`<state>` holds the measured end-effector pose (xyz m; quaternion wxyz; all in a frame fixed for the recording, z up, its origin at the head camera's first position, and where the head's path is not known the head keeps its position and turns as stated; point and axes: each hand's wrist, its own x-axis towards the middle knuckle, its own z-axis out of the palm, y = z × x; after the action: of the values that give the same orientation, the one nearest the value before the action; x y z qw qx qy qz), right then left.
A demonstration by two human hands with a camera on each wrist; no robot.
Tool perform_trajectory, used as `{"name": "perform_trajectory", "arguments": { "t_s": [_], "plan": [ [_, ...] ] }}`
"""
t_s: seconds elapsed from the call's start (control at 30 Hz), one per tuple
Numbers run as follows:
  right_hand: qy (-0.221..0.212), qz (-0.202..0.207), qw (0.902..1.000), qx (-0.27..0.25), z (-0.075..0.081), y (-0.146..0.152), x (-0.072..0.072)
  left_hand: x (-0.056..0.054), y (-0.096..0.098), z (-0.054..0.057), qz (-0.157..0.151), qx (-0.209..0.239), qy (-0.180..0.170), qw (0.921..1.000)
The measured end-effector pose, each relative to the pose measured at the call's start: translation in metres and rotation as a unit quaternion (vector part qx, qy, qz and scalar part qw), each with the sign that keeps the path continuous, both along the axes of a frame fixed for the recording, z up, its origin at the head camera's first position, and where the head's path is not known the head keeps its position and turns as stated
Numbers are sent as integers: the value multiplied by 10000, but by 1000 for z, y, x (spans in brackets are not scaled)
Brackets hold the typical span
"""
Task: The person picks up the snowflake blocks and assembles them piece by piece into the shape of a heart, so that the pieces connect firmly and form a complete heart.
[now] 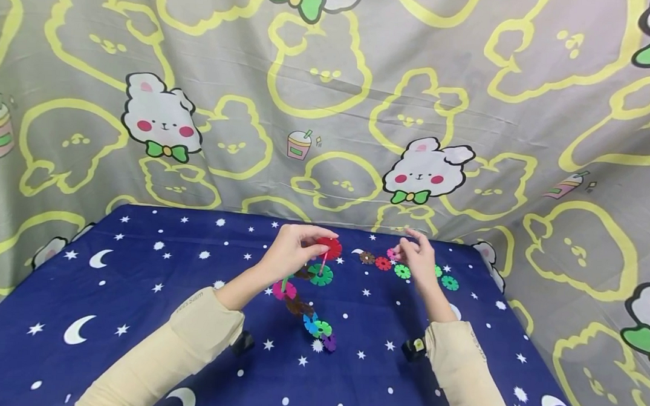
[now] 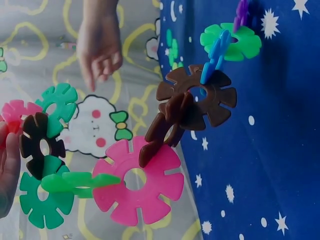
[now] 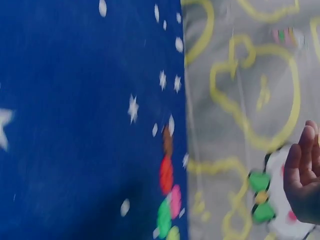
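Note:
My left hand (image 1: 290,250) pinches a red notched plastic disc (image 1: 331,248) between thumb and fingers. From it hangs a chain of interlocked flower-shaped discs, with a teal disc (image 1: 320,275), a pink disc (image 2: 115,197), brown discs (image 2: 220,100), a blue disc (image 2: 216,55), a green disc (image 2: 247,44) and a purple disc (image 1: 329,342) at the lower end. The chain curves in midair above the cloth in the left wrist view. My right hand (image 1: 417,261) hovers over the loose discs at the back, fingers loosely bent, holding nothing.
Loose discs lie in a rough row near the table's back edge, among them a brown disc (image 1: 367,257), a red disc (image 1: 383,263), a green disc (image 1: 402,271) and a teal disc (image 1: 450,283). A dark blue star-print cloth (image 1: 190,294) covers the table; a patterned curtain (image 1: 244,60) hangs behind.

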<state>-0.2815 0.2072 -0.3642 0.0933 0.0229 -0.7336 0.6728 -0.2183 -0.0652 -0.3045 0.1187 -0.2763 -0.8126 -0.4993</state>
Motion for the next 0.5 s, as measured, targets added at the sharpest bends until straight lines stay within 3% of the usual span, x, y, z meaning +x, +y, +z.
{"name": "perform_trajectory", "arguments": {
  "t_s": [0.13, 0.23, 0.37, 0.5],
  "plan": [
    [-762, -335, 9962, -251, -13, 28, -9, 0, 0, -1, 15, -38, 20, 10000],
    [-1151, -616, 9914, -85, -27, 48, -12, 0, -1, -1, 4, -107, 47, 9999],
    [-1708, -801, 9809, 468, -44, 72, -13, 0, -1, 0, -45, -248, 113, 9996],
    [-2361, -517, 9628, 1209, -55, 90, -11, 1, -2, 1, -120, -354, 120, 9992]
  ]
}}
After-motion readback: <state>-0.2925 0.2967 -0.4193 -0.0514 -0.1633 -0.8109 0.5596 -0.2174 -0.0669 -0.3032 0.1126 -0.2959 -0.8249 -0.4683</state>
